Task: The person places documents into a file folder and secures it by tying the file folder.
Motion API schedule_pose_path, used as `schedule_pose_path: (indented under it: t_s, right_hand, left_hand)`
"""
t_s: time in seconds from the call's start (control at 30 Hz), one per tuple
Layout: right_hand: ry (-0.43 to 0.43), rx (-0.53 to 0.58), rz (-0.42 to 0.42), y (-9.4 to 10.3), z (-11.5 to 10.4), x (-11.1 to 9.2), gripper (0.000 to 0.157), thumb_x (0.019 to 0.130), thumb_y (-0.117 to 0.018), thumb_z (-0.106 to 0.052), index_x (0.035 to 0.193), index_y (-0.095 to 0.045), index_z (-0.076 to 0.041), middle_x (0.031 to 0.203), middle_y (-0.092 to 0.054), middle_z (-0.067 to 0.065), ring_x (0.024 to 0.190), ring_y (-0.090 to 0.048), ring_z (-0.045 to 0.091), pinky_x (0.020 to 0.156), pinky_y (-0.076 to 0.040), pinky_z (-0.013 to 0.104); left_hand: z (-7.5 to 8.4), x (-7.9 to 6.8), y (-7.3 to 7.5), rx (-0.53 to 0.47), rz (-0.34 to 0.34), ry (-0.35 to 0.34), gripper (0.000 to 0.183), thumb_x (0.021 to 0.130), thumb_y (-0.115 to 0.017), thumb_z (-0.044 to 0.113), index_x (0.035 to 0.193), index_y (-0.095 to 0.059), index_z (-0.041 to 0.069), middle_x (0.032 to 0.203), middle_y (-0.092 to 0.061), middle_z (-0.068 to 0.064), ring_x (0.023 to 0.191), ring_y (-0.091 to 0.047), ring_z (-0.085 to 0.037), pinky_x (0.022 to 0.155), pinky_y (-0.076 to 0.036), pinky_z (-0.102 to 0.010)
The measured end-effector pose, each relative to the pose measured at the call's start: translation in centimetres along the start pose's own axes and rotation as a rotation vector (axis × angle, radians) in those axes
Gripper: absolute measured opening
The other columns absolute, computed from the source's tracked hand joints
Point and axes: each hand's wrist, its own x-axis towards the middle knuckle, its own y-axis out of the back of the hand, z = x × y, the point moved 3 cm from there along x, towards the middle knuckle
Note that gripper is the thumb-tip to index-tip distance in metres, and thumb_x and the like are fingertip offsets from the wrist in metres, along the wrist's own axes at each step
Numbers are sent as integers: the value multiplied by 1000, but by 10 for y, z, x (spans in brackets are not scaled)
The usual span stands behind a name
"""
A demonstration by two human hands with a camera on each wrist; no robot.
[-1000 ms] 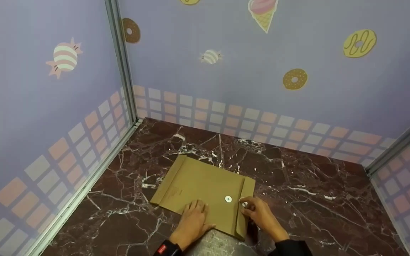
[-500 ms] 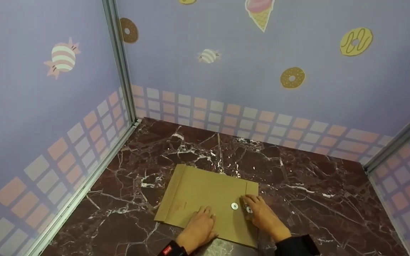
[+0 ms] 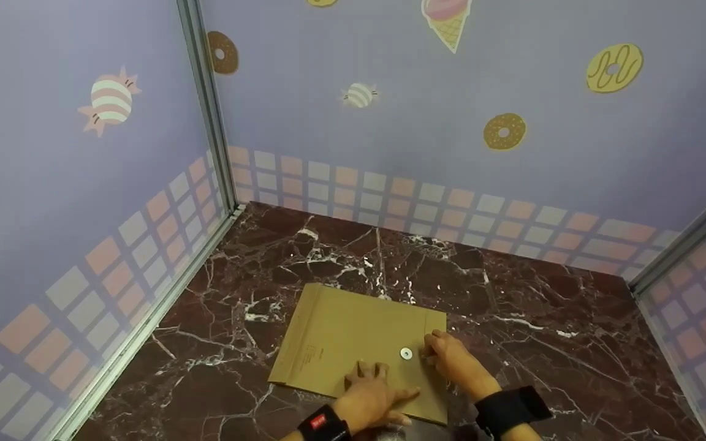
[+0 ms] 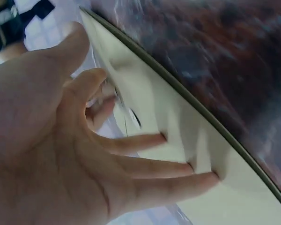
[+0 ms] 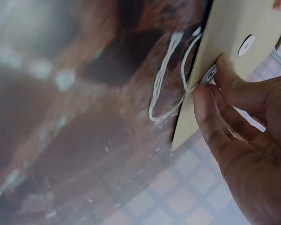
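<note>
A brown paper document envelope [image 3: 353,324] lies flat on the marbled surface, its flap folded over at the right. One white round button [image 3: 406,353] shows on its body. A second button [image 5: 209,75], on the flap, sits between the thumb and index finger of my right hand [image 3: 456,362], which pinches it. From there a white string [image 5: 158,89] loops over the envelope's edge onto the marble. My left hand [image 3: 370,398] has its fingers spread, and several fingertips press on the envelope's face in the left wrist view.
Dark red marble with white veins [image 3: 218,331] surrounds the envelope. Lilac walls [image 3: 353,128] with printed sweets and tiles enclose the back and sides. A grey metal post [image 3: 209,110] stands in the left corner. Black bands [image 3: 512,409] circle both wrists.
The flap, raised a second ago, now lies flat. The envelope has shifted slightly toward me and right. My left hand has slid right with fingers spreading; the right hand stays by the flap button.
</note>
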Motion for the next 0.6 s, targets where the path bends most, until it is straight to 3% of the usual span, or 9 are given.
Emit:
schedule_pose_path:
  t_s: [0.1,0.17,0.43,0.6]
  right_hand:
    - [-62,75,-4,0,3,-3,23,68,-77,9,69,-59,-5,70,-55,2,63,-51,10,54,-43,23]
    - [-79,100,-3,0,5,-4,21,68,-78,8,69,-62,-5,70,-57,2,62,-51,8,54,-44,22]
    - [-20,78,54,5,4,-6,21,65,-78,9,69,-65,-6,70,-58,1,63,-57,12,56,-49,25]
    - [-40,70,31,4,2,-9,18,69,-79,6,71,-67,-8,72,-60,-1,65,-58,10,57,-49,24]
  left_hand:
    - [10,4,-4,7,-80,25,68,77,-54,74,140,-29,68,156,-33,-20,138,-32,-58,101,-40,-70]
    - [13,6,-5,39,-98,28,69,76,-54,75,140,-29,67,156,-34,-22,138,-32,-58,101,-40,-69]
    - [19,7,0,106,-52,-16,75,78,-55,75,146,-32,57,151,-41,-26,139,-39,-48,100,-44,-65]
    - [23,3,-4,154,-45,21,84,72,-53,81,147,-20,62,151,-38,-30,138,-39,-49,100,-45,-63]
